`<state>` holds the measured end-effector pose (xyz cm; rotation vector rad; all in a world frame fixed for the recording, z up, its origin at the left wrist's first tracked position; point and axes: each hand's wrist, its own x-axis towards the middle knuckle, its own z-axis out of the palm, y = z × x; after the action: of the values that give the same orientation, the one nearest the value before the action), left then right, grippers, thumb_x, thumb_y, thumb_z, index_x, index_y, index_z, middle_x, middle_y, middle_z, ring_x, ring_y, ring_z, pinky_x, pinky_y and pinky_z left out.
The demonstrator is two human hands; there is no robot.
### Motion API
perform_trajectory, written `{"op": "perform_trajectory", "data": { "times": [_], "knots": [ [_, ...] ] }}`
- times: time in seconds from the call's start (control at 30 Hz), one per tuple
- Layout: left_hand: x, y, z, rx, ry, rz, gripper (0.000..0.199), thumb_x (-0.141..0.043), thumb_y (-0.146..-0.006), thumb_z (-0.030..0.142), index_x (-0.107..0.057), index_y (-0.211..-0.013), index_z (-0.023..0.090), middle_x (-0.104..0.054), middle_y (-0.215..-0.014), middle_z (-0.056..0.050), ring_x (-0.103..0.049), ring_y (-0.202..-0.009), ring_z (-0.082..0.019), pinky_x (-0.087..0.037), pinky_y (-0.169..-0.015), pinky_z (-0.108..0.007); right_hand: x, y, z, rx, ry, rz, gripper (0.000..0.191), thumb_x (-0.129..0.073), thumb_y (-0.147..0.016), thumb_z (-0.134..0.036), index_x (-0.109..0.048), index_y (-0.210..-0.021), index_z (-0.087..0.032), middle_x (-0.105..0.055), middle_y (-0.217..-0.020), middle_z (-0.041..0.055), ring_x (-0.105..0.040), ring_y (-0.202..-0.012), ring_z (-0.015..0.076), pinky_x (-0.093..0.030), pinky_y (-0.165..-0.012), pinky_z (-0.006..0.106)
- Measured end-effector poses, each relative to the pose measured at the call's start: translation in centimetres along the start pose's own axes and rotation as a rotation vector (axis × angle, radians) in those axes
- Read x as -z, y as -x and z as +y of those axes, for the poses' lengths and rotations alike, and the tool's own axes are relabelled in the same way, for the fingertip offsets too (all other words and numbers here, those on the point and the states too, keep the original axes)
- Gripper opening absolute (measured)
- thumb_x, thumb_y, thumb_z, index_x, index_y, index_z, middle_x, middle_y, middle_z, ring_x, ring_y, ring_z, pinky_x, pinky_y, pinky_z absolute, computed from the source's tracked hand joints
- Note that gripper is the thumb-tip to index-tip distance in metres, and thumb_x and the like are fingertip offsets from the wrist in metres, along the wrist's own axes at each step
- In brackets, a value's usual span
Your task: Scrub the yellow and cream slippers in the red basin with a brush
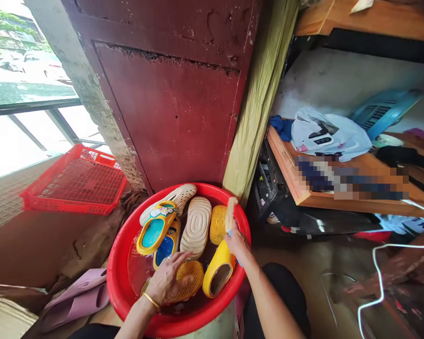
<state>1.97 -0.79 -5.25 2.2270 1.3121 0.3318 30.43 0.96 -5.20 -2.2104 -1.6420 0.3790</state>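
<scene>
A red basin (pixel 113 282) of water holds several slippers and clogs. My left hand (pixel 167 278), with a gold bangle at the wrist, hovers with fingers apart over a clog with a yellow-brown sole (pixel 190 282); whether it touches is unclear. My right hand (pixel 238 245) is closed around a scrub brush (pixel 231 210) with pale bristles and a blue handle, mostly hidden by the fingers. Just below lies a yellow clog (pixel 215 268) on its side. Around them are an upturned cream clog (pixel 197 226), a yellow sole (pixel 218 225), and a yellow-and-teal slipper (pixel 153 233).
Pink slippers (pixel 77 301) lie left of the basin, below a red plastic crate (pixel 81 181). A maroon door (pixel 173 108) stands behind. At right, a wooden shelf (pixel 286 165) bears a plastic bag (pixel 327 134); a white cable (pixel 378 268) hangs down.
</scene>
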Motion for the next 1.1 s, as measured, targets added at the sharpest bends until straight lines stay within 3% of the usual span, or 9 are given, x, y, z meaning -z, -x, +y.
{"op": "perform_trajectory", "data": {
  "times": [0.1, 0.2, 0.33, 0.5, 0.67, 0.8, 0.93, 1.03, 1.1],
  "knots": [
    [-1.1, 0.3, 0.4, 0.101, -0.135, -0.257, 0.1, -0.081, -0.056, 0.033, -0.05, -0.151, 0.025, -0.045, -0.16, -0.017, -0.042, -0.146, -0.039, -0.031, -0.121, -0.052, -0.4, 1.1, 0.7, 0.039, 0.068, -0.078, 0.065, -0.055, -0.092, -0.012, -0.038, -0.155, -0.006, -0.076, -0.104, 0.0184, -0.072, -0.097, 0.0256, -0.052, -0.08, 0.031],
    [-1.5, 0.1, 0.3, 0.212, -0.259, -0.306, 0.109, -0.079, -0.053, 0.028, -0.042, -0.156, 0.025, -0.049, -0.156, -0.02, -0.045, -0.143, -0.042, -0.03, -0.118, -0.057, -1.2, 2.3, 0.4, 0.083, 0.112, -0.116, 0.065, -0.056, -0.091, -0.01, -0.041, -0.154, -0.009, -0.075, -0.106, 0.0177, -0.071, -0.103, 0.0266, -0.051, -0.087, 0.032],
    [-1.3, -0.3, -0.7, 0.184, -0.159, -0.219, 0.101, -0.073, -0.058, 0.023, -0.043, -0.155, 0.025, -0.056, -0.149, -0.019, -0.058, -0.131, -0.039, -0.041, -0.111, -0.052, -1.8, 2.6, -0.7, 0.124, 0.138, -0.117, 0.063, -0.051, -0.095, -0.016, -0.037, -0.157, -0.013, -0.074, -0.111, 0.0166, -0.071, -0.104, 0.0272, -0.052, -0.089, 0.033],
    [0.4, -0.6, -2.1, 0.055, 0.372, 0.043, 0.091, -0.076, -0.068, 0.038, -0.046, -0.152, 0.021, -0.059, -0.148, -0.015, -0.052, -0.138, -0.032, -0.038, -0.117, -0.045, -2.1, 2.8, -2.5, 0.331, 0.145, -0.079, 0.059, -0.045, -0.1, -0.025, -0.036, -0.158, -0.021, -0.072, -0.121, 0.0138, -0.072, -0.096, 0.0251, -0.055, -0.079, 0.032],
    [2.1, -1.3, -1.2, 0.318, 0.93, 0.271, 0.095, -0.082, -0.065, 0.05, -0.05, -0.149, 0.02, -0.062, -0.145, -0.013, -0.053, -0.138, -0.034, -0.046, -0.112, -0.042, -2.8, 4.4, -4.2, 0.487, 0.082, -0.002, 0.056, -0.043, -0.1, -0.024, -0.04, -0.157, -0.024, -0.074, -0.109, 0.01, -0.071, -0.081, 0.0214, -0.057, -0.073, 0.03],
    [1.9, -2.1, -0.2, 0.488, 1.281, 0.449, 0.086, -0.085, -0.063, 0.05, -0.06, -0.14, 0.022, -0.065, -0.142, -0.013, -0.054, -0.137, -0.037, -0.049, -0.11, -0.043, -3.8, 6.3, -5.7, 0.662, 0.048, 0.062, 0.057, -0.048, -0.098, -0.023, -0.043, -0.154, -0.029, -0.072, -0.104, 0.0079, -0.068, -0.071, 0.0201, -0.057, -0.062, 0.029],
    [1.3, -2.1, 0.5, 0.488, 1.396, 0.403, 0.079, -0.088, -0.061, 0.045, -0.066, -0.133, 0.02, -0.074, -0.128, -0.013, -0.06, -0.131, -0.039, -0.05, -0.108, -0.046, -3.6, 5.5, -6.1, 0.648, 0.088, 0.043, 0.062, -0.049, -0.095, -0.016, -0.044, -0.152, -0.039, -0.072, -0.103, 0.0068, -0.068, -0.067, 0.0196, -0.057, -0.06, 0.029],
    [0.9, -1.7, 0.9, 0.511, 1.45, 0.258, 0.083, -0.09, -0.061, 0.038, -0.062, -0.138, 0.021, -0.077, -0.123, -0.013, -0.068, -0.12, -0.038, -0.054, -0.103, -0.047, -2.7, 3.8, -5.8, 0.504, 0.055, 0.082, 0.053, -0.039, -0.1, -0.019, -0.048, -0.151, -0.028, -0.074, -0.105, 0.0107, -0.071, -0.078, 0.0214, -0.059, -0.071, 0.031],
    [0.5, -1.4, 0.9, 0.537, 1.484, 0.227, 0.077, -0.089, -0.063, 0.035, -0.065, -0.134, 0.018, -0.077, -0.12, -0.014, -0.071, -0.115, -0.037, -0.056, -0.1, -0.046, -2.3, 3.3, -5.7, 0.508, 0.015, 0.083, 0.051, -0.034, -0.103, -0.023, -0.047, -0.153, -0.024, -0.074, -0.108, 0.0115, -0.072, -0.084, 0.0217, -0.059, -0.077, 0.031]
  ]
}}
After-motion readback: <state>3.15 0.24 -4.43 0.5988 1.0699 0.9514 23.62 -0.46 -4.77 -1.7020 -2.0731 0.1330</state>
